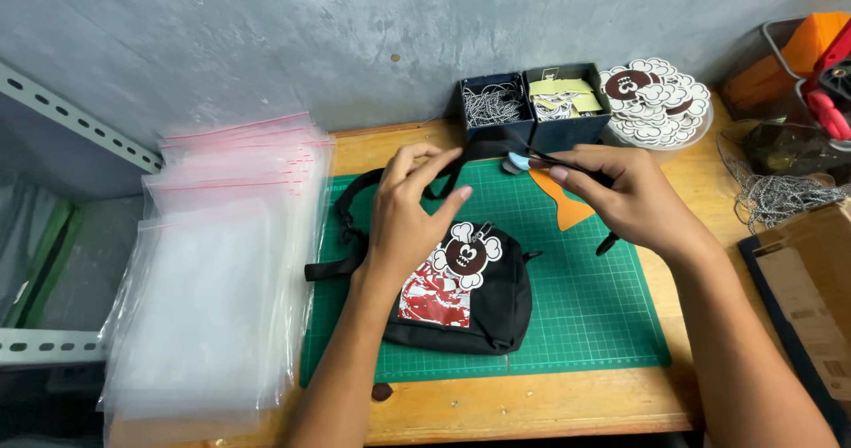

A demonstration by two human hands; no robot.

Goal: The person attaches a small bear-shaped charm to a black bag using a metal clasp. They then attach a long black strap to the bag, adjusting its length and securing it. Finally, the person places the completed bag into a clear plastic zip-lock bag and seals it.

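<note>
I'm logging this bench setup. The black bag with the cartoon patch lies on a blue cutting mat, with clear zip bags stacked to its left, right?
Not quite: in the head view the cutting mat is green, not blue. The black bag does lie on it, with the clear zip bags stacked to its left.

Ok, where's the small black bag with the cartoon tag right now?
In the head view the black bag lies on the green cutting mat, centre of the wooden table, just below the left hand, with the stack of clear zip bags to its left.

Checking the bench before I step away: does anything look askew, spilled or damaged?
Nothing looks damaged. The stack of clear bags is fanned unevenly over the table's left edge, and a loose tangle of ball chain sprawls at the right.
</note>
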